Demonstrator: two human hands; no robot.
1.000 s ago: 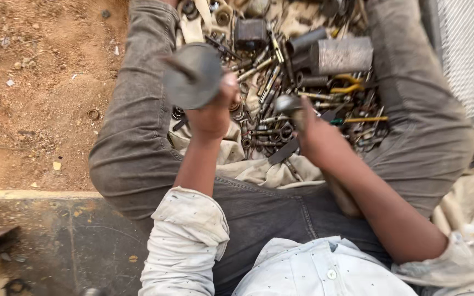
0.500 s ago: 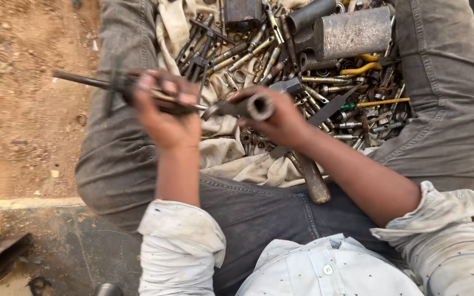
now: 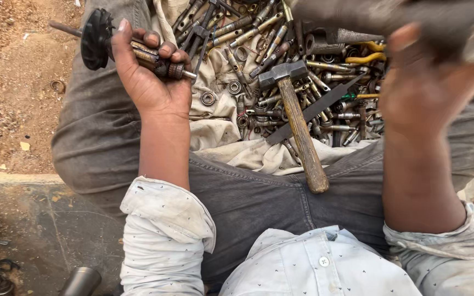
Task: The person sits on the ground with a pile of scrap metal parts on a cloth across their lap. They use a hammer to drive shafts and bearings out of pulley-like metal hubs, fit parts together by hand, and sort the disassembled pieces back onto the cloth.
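Rusty steel fills the head view: the left hand [image 3: 152, 77] is clenched around a shaft with a black fan wheel [image 3: 95, 39], lifted clear of the heap of bolts [image 3: 259, 71] on the cloth, with no tool on it yet. Blurred, the right hand [image 3: 429, 93] seems to grasp a grey metal piece [image 3: 412, 16], well apart from the shaft; the hammer [image 3: 297, 120] lies untouched between the hands.
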